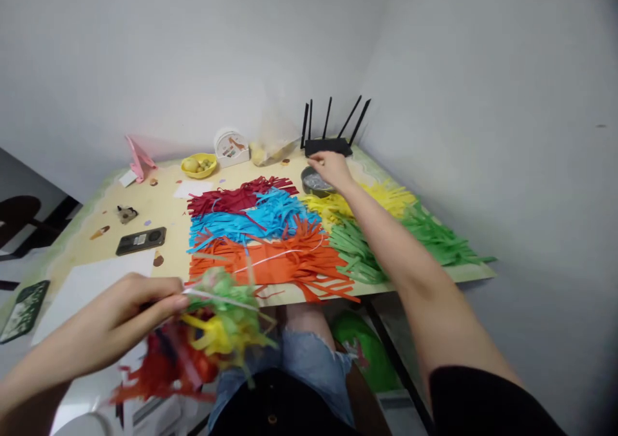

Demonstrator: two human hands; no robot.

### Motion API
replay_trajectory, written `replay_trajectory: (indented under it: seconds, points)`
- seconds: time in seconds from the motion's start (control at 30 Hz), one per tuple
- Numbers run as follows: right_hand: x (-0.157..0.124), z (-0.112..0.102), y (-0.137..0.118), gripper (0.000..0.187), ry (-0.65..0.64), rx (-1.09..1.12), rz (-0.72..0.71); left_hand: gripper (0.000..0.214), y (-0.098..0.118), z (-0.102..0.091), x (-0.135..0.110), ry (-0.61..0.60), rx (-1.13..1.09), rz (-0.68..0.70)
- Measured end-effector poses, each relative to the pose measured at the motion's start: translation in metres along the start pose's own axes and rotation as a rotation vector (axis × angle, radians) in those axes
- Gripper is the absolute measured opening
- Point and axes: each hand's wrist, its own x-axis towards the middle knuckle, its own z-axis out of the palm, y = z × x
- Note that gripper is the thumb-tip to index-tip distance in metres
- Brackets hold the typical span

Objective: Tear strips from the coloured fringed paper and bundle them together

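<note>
My left hand [140, 307] is closed in a pinch on a white strand of a fringed paper garland [217, 333]. Green, yellow and red-orange strips dangle from it over my lap, blurred by motion. Above a round dark tin [313, 181] with clear contents, my right hand [331, 165] has its fingertips pressed together; what they hold, if anything, is too small to make out. Fringed paper lies on the table in bands: dark red [232, 198], blue [246, 220], orange [270, 262], yellow [386, 198] and green [429, 236]. A white string [280, 254] crosses the orange band.
Behind the tin stands a black router [328, 146] with upright antennas. Along the back are a plastic bag [273, 143], a white holder [232, 147], a yellow bowl [199, 165] of fruit and a pink stand [139, 158]. Two phones, one dark [141, 241], one green-patterned [24, 310], lie left.
</note>
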Motion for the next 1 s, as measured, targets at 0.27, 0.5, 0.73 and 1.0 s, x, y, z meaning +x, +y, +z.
replay_trajectory:
  seconds: [0.27, 0.5, 0.73, 1.0]
  points:
    - [-0.168, -0.075, -0.110, 0.025, -0.496, 0.464, -0.577, 0.044, 0.041, 0.029, 0.100, -0.054, -0.186, 0.241]
    - [-0.170, -0.087, -0.074, 0.038, -0.673, 0.668, -0.328, 0.042, 0.036, 0.046, 0.118, -0.012, -0.318, 0.287]
    - [-0.180, -0.114, -0.028, 0.041, -0.220, 0.938, -0.111, 0.035, -0.017, 0.015, 0.088, 0.316, -0.440, 0.043]
    - [-0.222, -0.019, -0.083, 0.058, -0.859, 1.161, 0.084, 0.035, 0.019, 0.063, 0.063, 0.231, -0.303, 0.179]
